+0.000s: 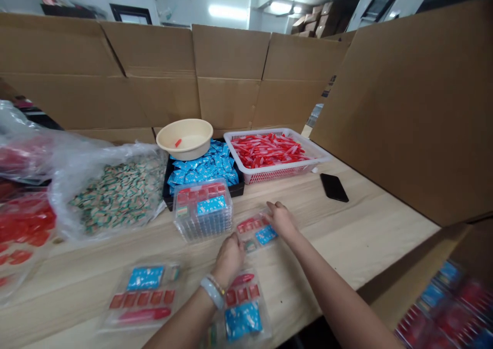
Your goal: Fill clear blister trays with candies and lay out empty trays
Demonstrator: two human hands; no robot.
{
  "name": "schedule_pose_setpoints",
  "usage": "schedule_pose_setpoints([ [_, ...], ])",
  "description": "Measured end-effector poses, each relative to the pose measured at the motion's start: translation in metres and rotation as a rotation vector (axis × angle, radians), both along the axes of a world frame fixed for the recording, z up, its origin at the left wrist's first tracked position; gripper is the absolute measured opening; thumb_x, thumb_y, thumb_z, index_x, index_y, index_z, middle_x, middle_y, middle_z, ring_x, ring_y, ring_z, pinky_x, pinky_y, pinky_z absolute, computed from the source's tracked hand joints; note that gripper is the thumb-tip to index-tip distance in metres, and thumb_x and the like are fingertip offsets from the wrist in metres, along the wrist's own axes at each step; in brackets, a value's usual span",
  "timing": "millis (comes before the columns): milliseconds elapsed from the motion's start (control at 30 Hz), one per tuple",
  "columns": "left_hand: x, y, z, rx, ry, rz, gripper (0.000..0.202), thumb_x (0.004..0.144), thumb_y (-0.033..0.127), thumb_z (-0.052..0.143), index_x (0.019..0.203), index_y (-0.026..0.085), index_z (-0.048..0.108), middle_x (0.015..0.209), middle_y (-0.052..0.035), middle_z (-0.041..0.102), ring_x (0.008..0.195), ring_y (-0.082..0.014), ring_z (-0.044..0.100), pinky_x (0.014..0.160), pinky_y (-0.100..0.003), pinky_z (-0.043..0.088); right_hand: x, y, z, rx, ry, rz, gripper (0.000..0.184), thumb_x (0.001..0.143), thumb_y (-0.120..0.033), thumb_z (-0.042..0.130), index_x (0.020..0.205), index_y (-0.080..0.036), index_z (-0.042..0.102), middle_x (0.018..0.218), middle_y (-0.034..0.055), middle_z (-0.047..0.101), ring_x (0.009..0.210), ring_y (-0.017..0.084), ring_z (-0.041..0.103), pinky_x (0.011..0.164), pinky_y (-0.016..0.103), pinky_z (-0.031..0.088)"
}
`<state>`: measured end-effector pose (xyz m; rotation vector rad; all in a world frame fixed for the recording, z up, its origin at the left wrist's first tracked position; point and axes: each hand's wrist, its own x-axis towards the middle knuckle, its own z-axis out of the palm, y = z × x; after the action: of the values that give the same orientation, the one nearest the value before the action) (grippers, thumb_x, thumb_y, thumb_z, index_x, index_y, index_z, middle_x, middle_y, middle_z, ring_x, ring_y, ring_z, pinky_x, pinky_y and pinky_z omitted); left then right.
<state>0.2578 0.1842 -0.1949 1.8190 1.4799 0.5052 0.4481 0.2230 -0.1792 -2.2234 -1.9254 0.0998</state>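
- Small clear pack on the counter, right here in the middle, loaded with a row of red sachets and a blue sachet!
- Right hand is on it, fingers loosely curled at the pack's far right edge; no clear pinch, so a firm grip can't be called.
- Left hand comes in just beside it, curled and knuckles up, a white band at the wrist; whether it has hold of anything can't be told.
- Near left, two matching packs lie flat, another right under the left wrist.
- Just far of the hands, a clear plastic box holds a stack of packs.
- Beyond that, a black tray of blue sachets, with a beige bowl perched on its left corner.
- Far right, a white basket of red sticks, then a black phone.
- Left side, a plastic bag of green-and-white sachets.
- Cardboard flaps wall off the far edge.
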Motion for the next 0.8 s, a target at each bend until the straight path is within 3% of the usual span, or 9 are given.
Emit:
schedule_pose_setpoints([
  [100,0.001,0.001,-0.001,-0.039,-0.032,0.036,0.026,0.078,0.022,0.042,0.096,0.009,0.054,0.089,-0.0111,0.057,0.081,-0.0149,0.053,0.074,-0.024,0.038,0.001,0.004,-0.004,-0.033,0.009,0.003,0.043,0.082,-0.051,0.036,0.107,-0.021,0.053,0.094,0.0076,0.049,0.089,0.022,0.05,0.065,0.028,0.037],
  [367,0.008,-0.003,-0.01,-0.167,-0.134,0.098,0.029,0.077,0.019,0.041,0.103,0.01,0.049,0.07,-0.0056,0.057,0.049,-0.0094,0.048,0.048,-0.019,0.035,0.005,0.015,-0.009,-0.008,0.013,0.103,0.046,0.08,-0.05,0.04,0.115,-0.02,0.048,0.101,0.0075,0.049,0.093,0.021,0.047,0.07,0.029,0.037],
  [433,0.008,-0.003,-0.013,-0.157,-0.158,0.116,0.033,0.076,0.018,0.042,0.107,0.01,0.048,0.073,-0.0067,0.057,0.054,-0.0107,0.05,0.051,-0.02,0.036,0.004,0.016,-0.016,-0.014,0.038,0.116,0.045,0.08,-0.049,0.041,0.114,-0.021,0.049,0.102,0.0072,0.048,0.094,0.02,0.047,0.07,0.027,0.037],
  [533,0.007,-0.003,-0.011,-0.106,-0.224,0.111,0.038,0.073,0.014,0.046,0.11,0.01,0.048,0.085,-0.0086,0.058,0.074,-0.0135,0.054,0.068,-0.023,0.04,0.002,0.013,-0.027,0.016,0.088,0.031,0.045,0.082,-0.046,0.04,0.113,-0.015,0.049,0.105,0.0106,0.046,0.096,0.023,0.044,0.07,0.03,0.037],
  [667,0.008,-0.006,-0.007,-0.064,-0.343,0.072,0.036,0.071,0.012,0.048,0.107,0.013,0.052,0.098,-0.0072,0.055,0.089,-0.0141,0.051,0.085,-0.024,0.036,0.005,-0.002,-0.037,0.098,0.222,-0.136,0.041,0.079,-0.049,0.041,0.081,-0.01,0.054,0.091,0.0125,0.047,0.086,0.023,0.045,0.072,0.032,0.036],
  [800,0.015,-0.012,-0.006,-0.122,-0.462,0.092,0.048,0.072,0.011,0.048,0.119,0.011,0.041,0.093,-0.0067,0.055,0.08,-0.0111,0.051,0.076,-0.022,0.04,0.015,-0.017,-0.04,0.176,0.468,-0.196,0.045,0.077,-0.052,0.04,0.098,-0.013,0.047,0.085,0.0078,0.051,0.077,0.018,0.048,0.072,0.028,0.037],
])
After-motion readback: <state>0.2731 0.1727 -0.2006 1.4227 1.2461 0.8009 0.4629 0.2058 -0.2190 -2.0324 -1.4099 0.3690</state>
